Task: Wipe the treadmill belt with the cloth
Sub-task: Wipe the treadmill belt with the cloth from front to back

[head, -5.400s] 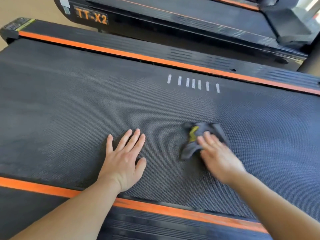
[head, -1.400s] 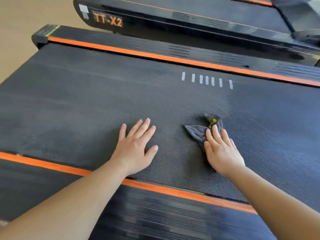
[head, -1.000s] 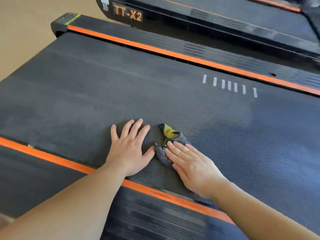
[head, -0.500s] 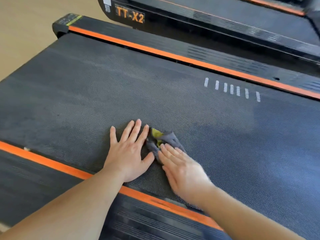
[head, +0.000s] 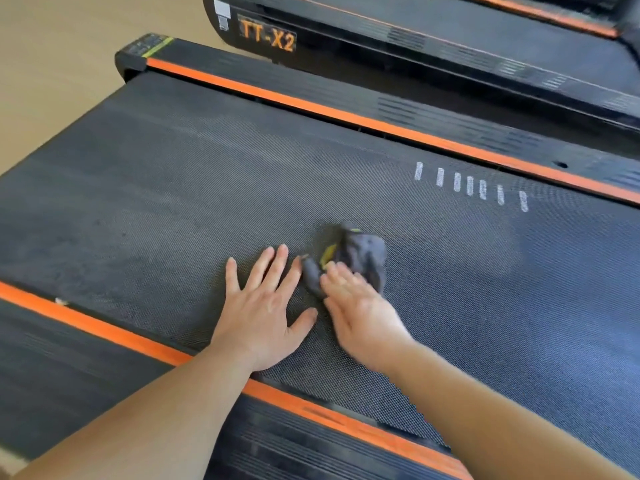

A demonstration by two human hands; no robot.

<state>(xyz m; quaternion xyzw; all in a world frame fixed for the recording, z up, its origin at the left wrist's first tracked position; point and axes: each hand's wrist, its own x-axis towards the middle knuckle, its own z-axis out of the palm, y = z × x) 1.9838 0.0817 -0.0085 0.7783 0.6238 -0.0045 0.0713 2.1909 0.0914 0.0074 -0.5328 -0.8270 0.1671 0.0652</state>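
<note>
- Pushing the cloth (head: 360, 252) back rightward and farther off, away from the left hand (head: 263, 308), touched half a second ago.
- Pressing it with the right hand (head: 362, 306), fingers flat, no grip; blurred with motion.
- Bracing with the left hand spread wide, palm down on the treadmill belt (head: 166, 188).
- Suggests a fresh pass begun, with wiping probably unfinished.
- Looks crumpled: dark grey wad, yellow-green fleck, mid-belt, just right of the left fingertips.

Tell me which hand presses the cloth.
The right hand: its fingers lie on the dark cloth; the left hand rests flat on the bare belt.
</note>
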